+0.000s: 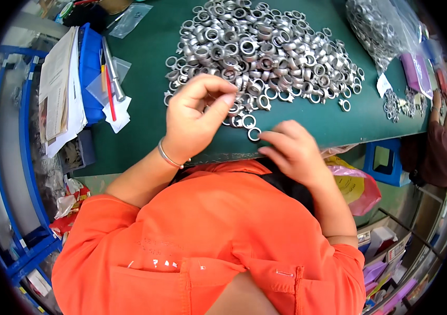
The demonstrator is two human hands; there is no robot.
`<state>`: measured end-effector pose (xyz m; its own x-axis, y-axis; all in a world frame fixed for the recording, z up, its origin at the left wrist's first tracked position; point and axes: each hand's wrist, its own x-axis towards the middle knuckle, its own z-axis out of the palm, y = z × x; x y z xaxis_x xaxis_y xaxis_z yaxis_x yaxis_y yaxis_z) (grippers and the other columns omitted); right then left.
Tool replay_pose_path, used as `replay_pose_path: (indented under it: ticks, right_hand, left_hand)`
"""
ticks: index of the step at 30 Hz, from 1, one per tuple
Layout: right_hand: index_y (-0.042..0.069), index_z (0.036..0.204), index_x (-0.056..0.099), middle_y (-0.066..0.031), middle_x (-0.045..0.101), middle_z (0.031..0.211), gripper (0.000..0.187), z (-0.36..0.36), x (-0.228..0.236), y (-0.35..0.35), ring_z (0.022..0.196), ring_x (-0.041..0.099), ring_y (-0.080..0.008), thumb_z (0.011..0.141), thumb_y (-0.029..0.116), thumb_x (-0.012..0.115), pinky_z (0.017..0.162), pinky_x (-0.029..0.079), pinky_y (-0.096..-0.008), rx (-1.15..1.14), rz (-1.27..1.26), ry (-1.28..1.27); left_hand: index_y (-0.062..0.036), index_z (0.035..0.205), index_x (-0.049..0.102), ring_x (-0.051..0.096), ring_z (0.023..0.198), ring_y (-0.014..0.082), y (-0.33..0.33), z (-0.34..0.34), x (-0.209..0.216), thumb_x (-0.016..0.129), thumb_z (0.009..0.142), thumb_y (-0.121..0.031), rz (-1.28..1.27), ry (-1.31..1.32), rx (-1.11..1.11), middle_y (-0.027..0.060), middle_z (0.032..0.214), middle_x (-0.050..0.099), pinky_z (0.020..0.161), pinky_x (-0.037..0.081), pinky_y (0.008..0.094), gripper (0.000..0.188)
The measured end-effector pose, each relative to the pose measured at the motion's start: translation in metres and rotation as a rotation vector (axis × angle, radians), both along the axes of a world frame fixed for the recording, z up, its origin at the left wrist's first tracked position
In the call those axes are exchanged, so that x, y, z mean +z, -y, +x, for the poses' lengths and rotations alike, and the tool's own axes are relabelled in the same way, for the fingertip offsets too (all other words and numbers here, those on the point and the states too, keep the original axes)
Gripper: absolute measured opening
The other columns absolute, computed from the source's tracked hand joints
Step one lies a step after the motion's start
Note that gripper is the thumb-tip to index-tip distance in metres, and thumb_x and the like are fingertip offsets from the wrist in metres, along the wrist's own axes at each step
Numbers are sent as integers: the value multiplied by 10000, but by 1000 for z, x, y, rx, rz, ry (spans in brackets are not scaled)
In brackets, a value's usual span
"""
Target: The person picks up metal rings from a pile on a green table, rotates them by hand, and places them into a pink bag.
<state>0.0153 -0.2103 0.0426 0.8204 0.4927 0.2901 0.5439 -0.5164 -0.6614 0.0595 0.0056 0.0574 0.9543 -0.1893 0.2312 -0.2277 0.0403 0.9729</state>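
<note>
The left hand (189, 118) curls its fingers (202, 84) inward; whether they grasp anything, I cannot tell. Rightward, a metal ring (249, 135) lies on the table (145, 100), opening upward, long axis unclear, just left of the right hand's (294, 149) parted fingers.

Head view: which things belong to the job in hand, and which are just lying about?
Job, judging by the hands:
pile of metal rings, left hand at its near edge
single ring beside right hand
clear bag of metal parts, perhaps

Apparently lying about:
blue tray
papers
red pen
metal rod
purple packet
</note>
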Motion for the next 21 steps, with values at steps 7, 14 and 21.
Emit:
replay_pose_path:
  ticks: [7, 14, 21]
  right_hand:
    - [26, 840, 600, -68, 590, 773, 90, -1, -18, 1, 710, 571, -200, 765, 53, 642, 633, 448, -279, -75, 329, -475]
    - [13, 808, 585, -94, 593, 794, 120, -2, -3, -7, 703, 570, -235, 720, -45, 642, 644, 463, -300, -66, 420, -227]
    - [-27, 982, 548, -96, 591, 918, 136, -7, -6, -18, 757, 570, -144, 848, -38, 528, 670, 481, -261, -220, 772, -364]
  left_hand:
    - [29, 884, 604, 550, 755, 71, -16, -18, -5, 599, 799, 52, 180, -346, -230, 37, 886, 559, 645, 465, 199, 88]
    - [13, 851, 626, 550, 651, 60, 11, -15, -3, 659, 802, -55, -83, -685, -417, 19, 798, 591, 547, 441, 176, 91]
    - [-15, 812, 637, 570, 704, 135, 14, -12, -6, 676, 715, 28, 161, -78, -356, 53, 776, 608, 614, 456, 244, 113]
